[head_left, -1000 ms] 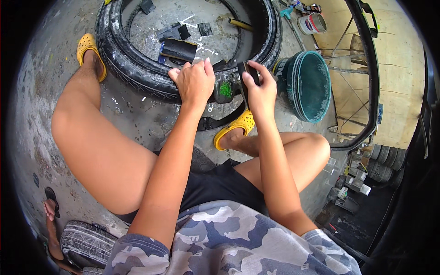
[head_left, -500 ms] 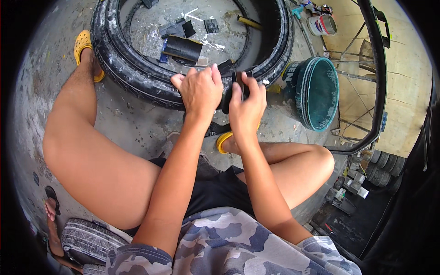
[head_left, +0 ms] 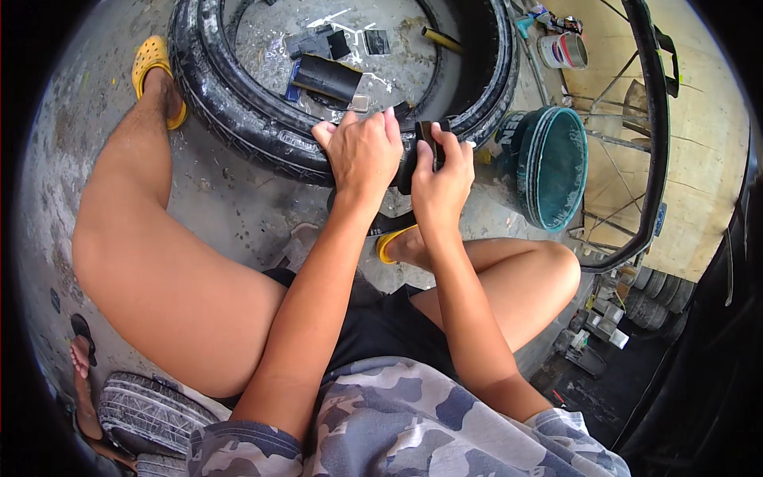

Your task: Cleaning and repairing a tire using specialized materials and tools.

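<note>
Two-handed pose: left hand [head_left: 364, 155] and right hand [head_left: 443, 179] side by side at near edge of tire [head_left: 254, 131], arms [head_left: 311, 298] stretched forward. Right fingers narrow, pinching black block [head_left: 429, 133] at that edge. Left fingers bent; can't tell if gripping, undersides hidden. Inside tire ring: curved black piece [head_left: 327, 78] toward near edge, dark strip [head_left: 442, 40] toward right edge. Outside right edge: teal bucket [head_left: 554, 168], mouth showing; small white pail [head_left: 555, 52] farther off.

White-smeared rubber tyre [head_left: 199, 67], smooth plastic bucket [head_left: 531, 168], rough concrete-like floor [head_left: 226, 211], pale wooden panel [head_left: 703, 143], matt cloth shirt [head_left: 389, 421]
</note>
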Demonstrator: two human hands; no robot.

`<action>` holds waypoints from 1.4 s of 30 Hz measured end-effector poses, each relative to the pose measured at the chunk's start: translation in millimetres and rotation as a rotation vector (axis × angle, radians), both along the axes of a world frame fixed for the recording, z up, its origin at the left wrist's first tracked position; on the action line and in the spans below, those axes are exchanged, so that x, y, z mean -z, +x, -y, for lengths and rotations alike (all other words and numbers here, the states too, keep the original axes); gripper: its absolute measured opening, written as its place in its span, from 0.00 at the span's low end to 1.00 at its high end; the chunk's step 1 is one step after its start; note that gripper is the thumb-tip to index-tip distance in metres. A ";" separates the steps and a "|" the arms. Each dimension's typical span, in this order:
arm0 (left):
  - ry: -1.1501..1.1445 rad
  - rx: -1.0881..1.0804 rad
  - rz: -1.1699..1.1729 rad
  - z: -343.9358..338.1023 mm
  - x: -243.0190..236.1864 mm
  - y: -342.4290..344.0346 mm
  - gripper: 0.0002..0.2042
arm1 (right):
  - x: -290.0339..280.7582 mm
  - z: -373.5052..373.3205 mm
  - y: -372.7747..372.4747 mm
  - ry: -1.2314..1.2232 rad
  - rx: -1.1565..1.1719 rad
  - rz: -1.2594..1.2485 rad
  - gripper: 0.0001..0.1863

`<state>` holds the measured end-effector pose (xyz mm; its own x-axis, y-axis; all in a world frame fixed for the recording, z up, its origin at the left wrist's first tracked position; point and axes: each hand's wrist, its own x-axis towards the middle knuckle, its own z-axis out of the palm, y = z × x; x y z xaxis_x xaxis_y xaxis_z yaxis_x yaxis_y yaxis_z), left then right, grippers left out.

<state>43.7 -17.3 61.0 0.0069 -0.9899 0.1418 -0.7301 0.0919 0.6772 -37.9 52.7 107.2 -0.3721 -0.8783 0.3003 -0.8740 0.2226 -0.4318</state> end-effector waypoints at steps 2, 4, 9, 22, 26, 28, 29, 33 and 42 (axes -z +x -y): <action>0.028 0.013 -0.009 0.2 -1.2 0.3 0.18 | 3.4 -0.1 -3.0 0.086 0.126 0.195 0.13; 0.035 0.024 -0.032 -0.1 -2.1 0.7 0.19 | 3.8 0.5 -5.7 0.120 0.153 0.230 0.13; 0.035 0.019 -0.013 -0.6 -1.5 0.6 0.18 | -2.5 2.4 -6.8 0.035 -0.043 0.078 0.14; 0.014 0.014 0.005 0.6 -0.9 0.7 0.19 | -8.2 11.3 -2.5 0.168 0.039 0.096 0.15; 0.030 0.009 0.021 1.4 -1.4 -0.4 0.18 | -12.9 28.5 -13.4 0.136 -0.004 0.082 0.14; 0.048 0.011 0.025 1.6 -1.9 -0.4 0.18 | -15.7 25.8 -20.2 0.011 -0.006 0.119 0.13; 0.019 -0.017 0.015 0.8 -2.6 -0.7 0.19 | -16.2 21.6 -21.9 0.032 0.141 0.211 0.13; 0.043 0.003 0.028 1.1 -1.6 -0.7 0.19 | -6.3 7.2 -8.3 0.149 0.063 0.156 0.13; 0.049 0.005 -0.008 2.3 -2.4 0.1 0.18 | -15.9 17.6 19.9 0.222 0.177 -0.112 0.14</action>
